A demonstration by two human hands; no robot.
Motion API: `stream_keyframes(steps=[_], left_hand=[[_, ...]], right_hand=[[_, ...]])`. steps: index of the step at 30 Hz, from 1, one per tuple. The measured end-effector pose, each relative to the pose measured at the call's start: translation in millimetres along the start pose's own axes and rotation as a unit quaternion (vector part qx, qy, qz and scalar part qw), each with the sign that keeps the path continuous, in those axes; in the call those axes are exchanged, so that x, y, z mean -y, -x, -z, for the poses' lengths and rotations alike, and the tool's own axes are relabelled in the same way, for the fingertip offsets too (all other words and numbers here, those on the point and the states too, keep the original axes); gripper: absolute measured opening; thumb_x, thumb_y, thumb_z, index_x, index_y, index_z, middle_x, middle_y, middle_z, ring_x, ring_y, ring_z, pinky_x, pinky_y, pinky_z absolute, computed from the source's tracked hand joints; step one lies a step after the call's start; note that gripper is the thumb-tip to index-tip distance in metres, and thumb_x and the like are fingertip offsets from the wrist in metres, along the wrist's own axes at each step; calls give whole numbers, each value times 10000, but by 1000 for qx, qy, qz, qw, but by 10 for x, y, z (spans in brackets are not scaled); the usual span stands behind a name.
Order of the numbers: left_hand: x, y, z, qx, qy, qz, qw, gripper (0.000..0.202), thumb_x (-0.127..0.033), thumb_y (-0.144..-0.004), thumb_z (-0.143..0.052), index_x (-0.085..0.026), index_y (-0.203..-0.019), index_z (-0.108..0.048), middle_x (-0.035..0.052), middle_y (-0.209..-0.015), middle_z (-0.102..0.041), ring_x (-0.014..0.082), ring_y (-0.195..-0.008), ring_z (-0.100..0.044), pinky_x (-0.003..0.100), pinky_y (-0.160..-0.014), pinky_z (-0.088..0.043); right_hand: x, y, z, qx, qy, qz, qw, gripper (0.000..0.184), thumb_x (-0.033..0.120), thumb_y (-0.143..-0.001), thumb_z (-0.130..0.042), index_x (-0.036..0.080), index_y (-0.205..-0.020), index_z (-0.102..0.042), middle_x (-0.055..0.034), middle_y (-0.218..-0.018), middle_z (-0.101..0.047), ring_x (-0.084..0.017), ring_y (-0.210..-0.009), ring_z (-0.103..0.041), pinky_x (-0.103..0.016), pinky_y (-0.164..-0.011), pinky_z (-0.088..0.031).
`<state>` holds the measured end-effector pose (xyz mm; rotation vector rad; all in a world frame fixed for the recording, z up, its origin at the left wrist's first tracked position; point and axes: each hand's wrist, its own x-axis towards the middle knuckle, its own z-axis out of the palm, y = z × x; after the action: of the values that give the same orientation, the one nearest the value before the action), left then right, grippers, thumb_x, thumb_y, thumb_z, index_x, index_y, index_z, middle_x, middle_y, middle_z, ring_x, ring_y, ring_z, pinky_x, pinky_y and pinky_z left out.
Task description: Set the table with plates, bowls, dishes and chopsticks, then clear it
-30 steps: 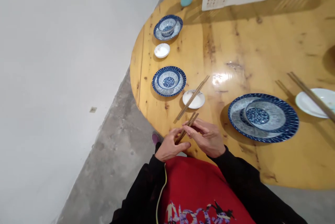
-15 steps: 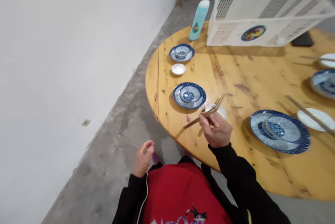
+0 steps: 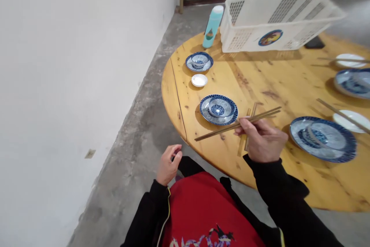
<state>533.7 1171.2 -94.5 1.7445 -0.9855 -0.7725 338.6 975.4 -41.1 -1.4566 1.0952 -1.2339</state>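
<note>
My right hand (image 3: 261,139) grips a pair of long wooden chopsticks (image 3: 237,126) above the round pine table (image 3: 277,79). Below that hand, a second pair of chopsticks (image 3: 249,123) lies on the wood. Just left of them sits a blue-and-white plate (image 3: 222,118) holding a small bowl (image 3: 217,108). My left hand (image 3: 169,164) hangs loosely curled over the concrete floor, off the table's edge, holding nothing. The small white dish from earlier does not show and may be hidden behind my right hand.
Further along the table are a plate with bowl (image 3: 199,62), a white dish (image 3: 199,80), a large blue plate (image 3: 323,139), and more white dishes (image 3: 351,120). A white plastic crate (image 3: 277,21) and a turquoise bottle (image 3: 212,26) stand at the back. A white wall (image 3: 72,66) rises left.
My right hand has moved right, now holding the chopsticks across the table. My view has shifted, and the white dish near the plate no longer shows. My left hand stays curled off the table.
</note>
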Motion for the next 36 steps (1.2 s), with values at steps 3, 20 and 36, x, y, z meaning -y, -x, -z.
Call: stream_keyframes(steps=[3, 20, 36], left_hand=[[18, -383, 169, 0, -12, -33, 999, 348, -376, -995, -481, -197, -1237, -654, 121, -1260, -668, 213, -1167, -631, 334, -946, -514], [229, -1949, 851, 193, -12, 95, 976, 475, -507, -1006, -405, -145, -1102, -696, 69, -891, -740, 170, -766, -679, 301, -782, -538], [-116, -3568, 994, 441, -33, -121, 889, 347, -405, -974, -461, -193, -945, -735, 64, -929, -760, 201, -894, -690, 283, -848, -498]], right_hand=[[-107, -184, -357, -60, -60, -38, 996, 215, 413, -796, -811, 209, -807, -747, 9, -597, -635, -151, -489, -593, -323, -516, -559], [-658, -865, -1839, -87, -170, -272, 943, 380, 481, -567, -900, 181, -606, -670, 13, -516, -590, -107, -463, -566, -227, -428, -525], [-17, -1211, -2478, -119, -39, -151, 981, 412, 572, -777, -773, 199, -637, -668, -13, -553, -643, -143, -473, -595, -275, -480, -531]])
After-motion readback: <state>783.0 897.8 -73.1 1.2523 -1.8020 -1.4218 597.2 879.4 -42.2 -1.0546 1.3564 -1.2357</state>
